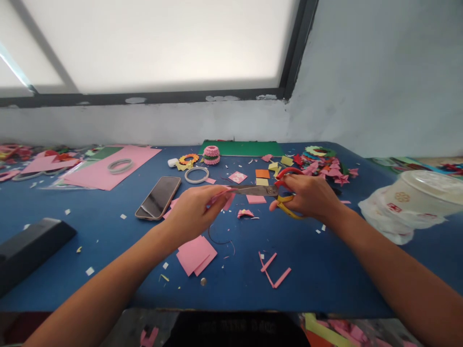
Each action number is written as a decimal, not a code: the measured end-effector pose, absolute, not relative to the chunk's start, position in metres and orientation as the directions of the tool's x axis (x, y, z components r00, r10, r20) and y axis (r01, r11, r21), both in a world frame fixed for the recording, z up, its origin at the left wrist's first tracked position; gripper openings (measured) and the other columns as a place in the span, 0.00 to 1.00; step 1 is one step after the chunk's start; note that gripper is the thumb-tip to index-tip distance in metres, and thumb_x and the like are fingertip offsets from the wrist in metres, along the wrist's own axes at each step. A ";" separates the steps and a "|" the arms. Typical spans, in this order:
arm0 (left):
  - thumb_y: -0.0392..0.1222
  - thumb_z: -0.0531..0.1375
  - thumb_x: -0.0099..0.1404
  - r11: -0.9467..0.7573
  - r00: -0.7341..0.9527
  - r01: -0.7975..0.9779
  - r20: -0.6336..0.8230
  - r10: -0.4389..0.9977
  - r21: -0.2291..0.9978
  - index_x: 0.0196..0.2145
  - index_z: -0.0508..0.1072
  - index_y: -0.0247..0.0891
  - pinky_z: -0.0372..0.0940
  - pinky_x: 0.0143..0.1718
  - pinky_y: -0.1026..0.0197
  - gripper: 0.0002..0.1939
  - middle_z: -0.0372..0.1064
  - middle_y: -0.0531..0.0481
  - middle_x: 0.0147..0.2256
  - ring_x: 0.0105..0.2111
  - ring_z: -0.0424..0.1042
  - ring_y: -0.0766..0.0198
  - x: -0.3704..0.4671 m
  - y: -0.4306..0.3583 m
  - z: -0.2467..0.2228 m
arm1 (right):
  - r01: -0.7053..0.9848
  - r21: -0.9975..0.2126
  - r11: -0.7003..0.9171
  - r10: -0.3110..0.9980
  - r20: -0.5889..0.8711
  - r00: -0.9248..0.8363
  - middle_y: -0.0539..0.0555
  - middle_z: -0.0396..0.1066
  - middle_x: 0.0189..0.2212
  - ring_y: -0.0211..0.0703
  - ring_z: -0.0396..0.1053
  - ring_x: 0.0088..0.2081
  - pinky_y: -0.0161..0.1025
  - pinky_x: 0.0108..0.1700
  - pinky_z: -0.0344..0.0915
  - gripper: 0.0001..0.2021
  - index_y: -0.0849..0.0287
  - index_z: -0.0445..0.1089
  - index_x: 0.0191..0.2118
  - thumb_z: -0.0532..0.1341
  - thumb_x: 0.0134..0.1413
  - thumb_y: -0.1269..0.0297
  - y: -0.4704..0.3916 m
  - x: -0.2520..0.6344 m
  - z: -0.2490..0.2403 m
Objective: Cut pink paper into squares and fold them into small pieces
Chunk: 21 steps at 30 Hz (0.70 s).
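My left hand [193,209] pinches a small piece of pink paper [227,198] above the middle of the blue table. In my right hand [307,196] is a pair of scissors [260,190] with red and yellow handles, its blades pointing left and meeting the pink paper. Whether the blades are parted I cannot tell. Below my left hand lie several pink paper squares [196,255]. Thin pink strips [275,270] are scattered nearer the front edge. A small folded pink piece [245,213] sits under the scissors.
A phone [158,198] lies left of my left hand, near a white ring [197,175]. Large pink sheets [108,168] are farther left. A dark long object [36,250] stands at front left. A white tub [415,197] in a bag is at right. Folded paper pieces [325,166] are heaped behind my right hand.
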<state>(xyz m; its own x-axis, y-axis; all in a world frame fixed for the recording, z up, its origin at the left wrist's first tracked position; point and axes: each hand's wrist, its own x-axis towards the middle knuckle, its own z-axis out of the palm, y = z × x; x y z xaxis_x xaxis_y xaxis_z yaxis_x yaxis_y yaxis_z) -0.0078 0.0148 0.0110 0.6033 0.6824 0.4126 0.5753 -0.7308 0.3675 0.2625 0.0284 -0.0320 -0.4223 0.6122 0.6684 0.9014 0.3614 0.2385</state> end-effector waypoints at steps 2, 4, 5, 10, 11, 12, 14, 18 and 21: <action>0.41 0.48 0.67 -0.728 0.599 0.587 0.416 0.684 0.353 0.27 0.68 0.37 0.51 0.23 0.65 0.15 0.63 0.54 0.22 0.20 0.56 0.71 -0.008 0.015 0.011 | 0.905 0.230 0.358 0.623 0.663 -0.415 0.56 0.70 0.20 0.44 0.68 0.22 0.35 0.21 0.46 0.26 0.63 0.68 0.25 0.50 0.49 0.41 0.028 0.262 -0.032; 0.41 0.48 0.67 -0.727 0.597 0.592 0.417 0.685 0.347 0.27 0.68 0.37 0.51 0.23 0.65 0.14 0.64 0.54 0.23 0.20 0.57 0.71 -0.008 0.015 0.011 | 0.909 0.221 0.353 0.634 0.657 -0.407 0.56 0.70 0.20 0.44 0.68 0.22 0.35 0.21 0.45 0.26 0.62 0.68 0.25 0.50 0.49 0.41 0.028 0.262 -0.031; 0.41 0.47 0.67 -0.726 0.597 0.592 0.416 0.686 0.348 0.27 0.68 0.36 0.51 0.23 0.65 0.14 0.64 0.53 0.23 0.21 0.57 0.70 -0.008 0.015 0.011 | 0.910 0.218 0.352 0.638 0.656 -0.404 0.56 0.71 0.21 0.44 0.68 0.23 0.35 0.21 0.45 0.26 0.62 0.68 0.25 0.50 0.49 0.41 0.028 0.262 -0.031; 0.41 0.47 0.66 -0.728 0.600 0.595 0.415 0.684 0.341 0.28 0.68 0.36 0.52 0.23 0.65 0.14 0.65 0.52 0.24 0.21 0.57 0.70 -0.008 0.016 0.010 | 0.904 0.204 0.375 0.640 0.649 -0.411 0.56 0.71 0.21 0.44 0.69 0.23 0.35 0.21 0.46 0.25 0.62 0.68 0.25 0.51 0.49 0.42 0.027 0.262 -0.031; 0.41 0.47 0.66 -0.729 0.600 0.595 0.417 0.682 0.337 0.28 0.68 0.36 0.52 0.23 0.65 0.14 0.65 0.52 0.23 0.21 0.57 0.70 -0.007 0.016 0.010 | 0.904 0.203 0.377 0.639 0.649 -0.412 0.56 0.71 0.21 0.44 0.69 0.23 0.35 0.21 0.47 0.24 0.62 0.68 0.25 0.52 0.49 0.42 0.027 0.262 -0.031; 0.41 0.47 0.66 -0.731 0.601 0.596 0.419 0.681 0.333 0.27 0.68 0.36 0.52 0.23 0.65 0.14 0.65 0.52 0.24 0.21 0.57 0.70 -0.007 0.016 0.010 | 0.903 0.203 0.378 0.638 0.650 -0.413 0.55 0.71 0.20 0.44 0.69 0.23 0.35 0.21 0.47 0.24 0.62 0.68 0.24 0.52 0.48 0.43 0.027 0.262 -0.031; 0.40 0.47 0.66 -0.734 0.606 0.595 0.417 0.677 0.328 0.27 0.68 0.36 0.52 0.23 0.65 0.14 0.65 0.52 0.24 0.21 0.57 0.70 -0.008 0.016 0.010 | 0.902 0.206 0.379 0.637 0.649 -0.416 0.55 0.70 0.20 0.44 0.68 0.23 0.35 0.21 0.47 0.23 0.62 0.67 0.24 0.52 0.48 0.43 0.027 0.262 -0.031; 0.40 0.48 0.66 -0.738 0.616 0.598 0.410 0.672 0.312 0.27 0.68 0.36 0.52 0.23 0.65 0.14 0.64 0.53 0.24 0.21 0.57 0.70 -0.009 0.017 0.010 | 0.901 0.211 0.380 0.646 0.636 -0.422 0.55 0.70 0.19 0.44 0.68 0.22 0.35 0.21 0.48 0.22 0.61 0.67 0.23 0.53 0.48 0.44 0.027 0.262 -0.031; 0.40 0.48 0.66 -0.739 0.614 0.597 0.414 0.672 0.312 0.27 0.68 0.36 0.51 0.23 0.65 0.14 0.64 0.53 0.23 0.21 0.57 0.70 -0.008 0.017 0.010 | 0.900 0.215 0.380 0.654 0.625 -0.426 0.55 0.70 0.19 0.43 0.68 0.22 0.35 0.21 0.47 0.21 0.60 0.67 0.22 0.52 0.48 0.45 0.027 0.262 -0.032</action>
